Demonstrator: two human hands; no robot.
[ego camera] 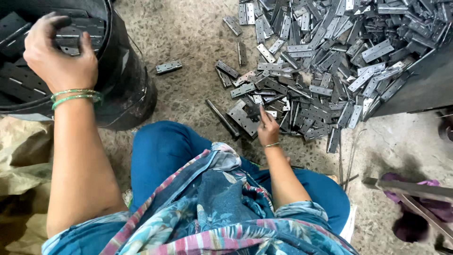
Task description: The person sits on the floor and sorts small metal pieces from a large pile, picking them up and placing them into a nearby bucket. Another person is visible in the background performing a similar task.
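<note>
My left hand [56, 56] is raised over a black bucket [125, 71] at the upper left, its fingers curled around flat grey metal hinges [71, 38] above the hinges lying inside. Two green bangles circle that wrist. My right hand [267, 130] reaches down to the floor, fingers touching the near edge of a big heap of grey metal hinges [330, 56]. Whether it grips a piece cannot be made out. A dark metal rod [222, 118] lies just left of that hand.
A single hinge [168, 66] lies apart on the speckled concrete floor between bucket and heap. A dark metal sheet [424, 85] covers the heap's right side. Sacking [19, 156] lies at the left. Thin wires [349, 156] and metal bars with purple cloth [410, 189] sit at the right.
</note>
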